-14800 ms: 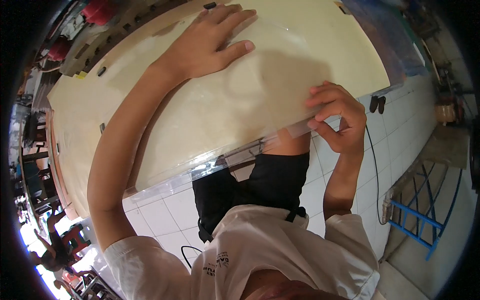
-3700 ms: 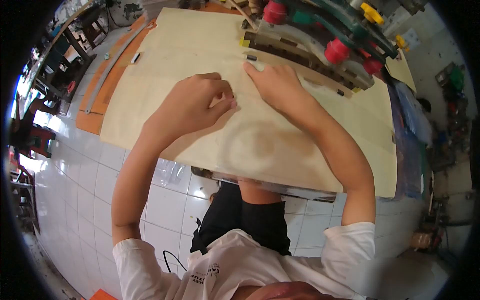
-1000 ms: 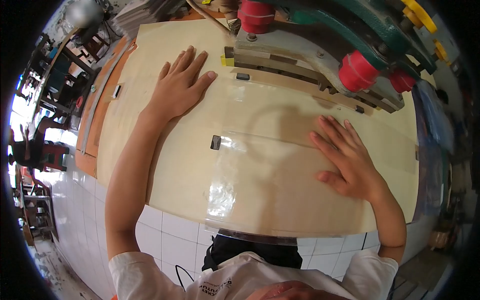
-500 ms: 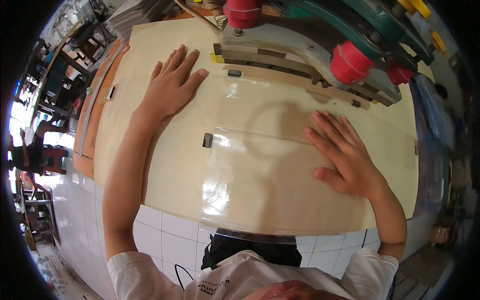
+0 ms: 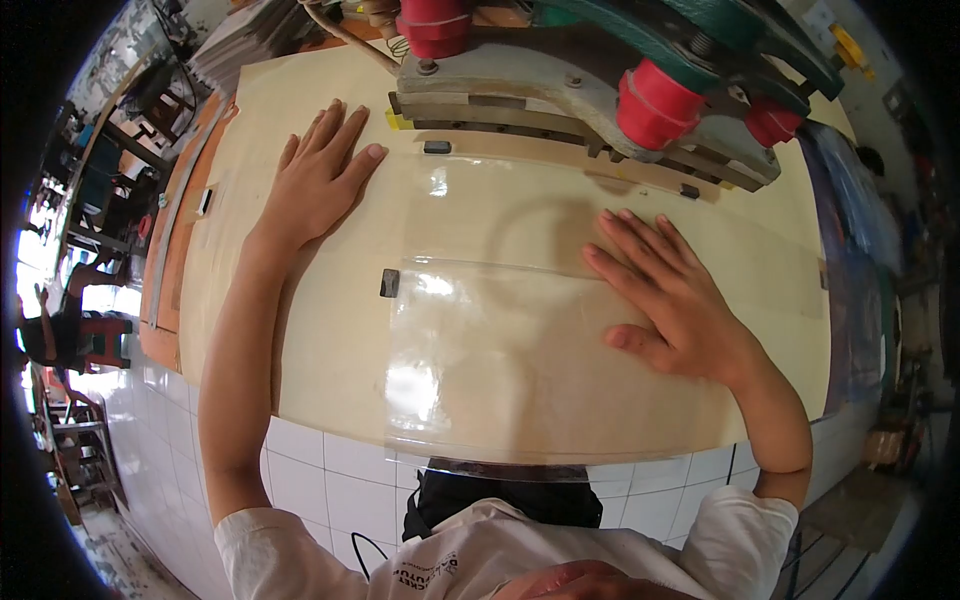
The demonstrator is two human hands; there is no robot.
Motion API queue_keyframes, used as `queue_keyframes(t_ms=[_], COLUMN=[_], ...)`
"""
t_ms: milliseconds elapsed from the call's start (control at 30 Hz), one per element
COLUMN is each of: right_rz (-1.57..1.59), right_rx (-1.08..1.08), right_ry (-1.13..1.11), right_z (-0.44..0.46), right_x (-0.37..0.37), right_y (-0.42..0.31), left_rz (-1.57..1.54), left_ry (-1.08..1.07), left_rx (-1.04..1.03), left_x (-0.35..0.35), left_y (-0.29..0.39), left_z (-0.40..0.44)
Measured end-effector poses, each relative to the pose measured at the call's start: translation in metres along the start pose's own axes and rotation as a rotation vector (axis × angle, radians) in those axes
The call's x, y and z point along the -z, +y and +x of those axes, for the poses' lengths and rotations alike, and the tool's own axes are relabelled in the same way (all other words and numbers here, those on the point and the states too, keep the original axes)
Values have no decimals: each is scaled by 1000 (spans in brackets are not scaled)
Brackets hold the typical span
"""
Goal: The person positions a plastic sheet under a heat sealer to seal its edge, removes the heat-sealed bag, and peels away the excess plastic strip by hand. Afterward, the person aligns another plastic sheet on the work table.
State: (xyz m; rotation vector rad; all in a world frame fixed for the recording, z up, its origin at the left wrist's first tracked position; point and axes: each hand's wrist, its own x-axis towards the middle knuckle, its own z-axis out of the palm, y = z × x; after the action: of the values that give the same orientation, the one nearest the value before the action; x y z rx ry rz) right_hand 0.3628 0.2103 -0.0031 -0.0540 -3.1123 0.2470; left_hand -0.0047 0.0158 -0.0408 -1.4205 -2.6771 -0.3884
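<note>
Fingers spread wide, our left hand (image 5: 315, 200) lies on the broad cream sheet (image 5: 335, 350); our right hand (image 5: 665, 300), also splayed, lies palm-down on the glossy transparent plastic film (image 5: 480, 340), whose near edge reaches the cream sheet's near edge. Cream surface stretches between us and the film. Farther out stand a green-and-grey metal press (image 5: 500, 75) and white floor tiles (image 5: 325, 485).

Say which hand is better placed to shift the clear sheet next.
Probably the right hand: it is spread over the clear sheet; the left hand is on the cream surface beside it.
</note>
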Motion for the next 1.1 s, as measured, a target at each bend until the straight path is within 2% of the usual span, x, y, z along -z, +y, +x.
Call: queue_keyframes(t_ms=[1100], right_rz=[-21], right_rx=[20], right_ry=[77], right_z=[-3], right_x=[-7], right_y=[2], left_rz=[5], left_ry=[-41], left_rx=[1], left_x=[2], left_y=[-3], left_z=[2])
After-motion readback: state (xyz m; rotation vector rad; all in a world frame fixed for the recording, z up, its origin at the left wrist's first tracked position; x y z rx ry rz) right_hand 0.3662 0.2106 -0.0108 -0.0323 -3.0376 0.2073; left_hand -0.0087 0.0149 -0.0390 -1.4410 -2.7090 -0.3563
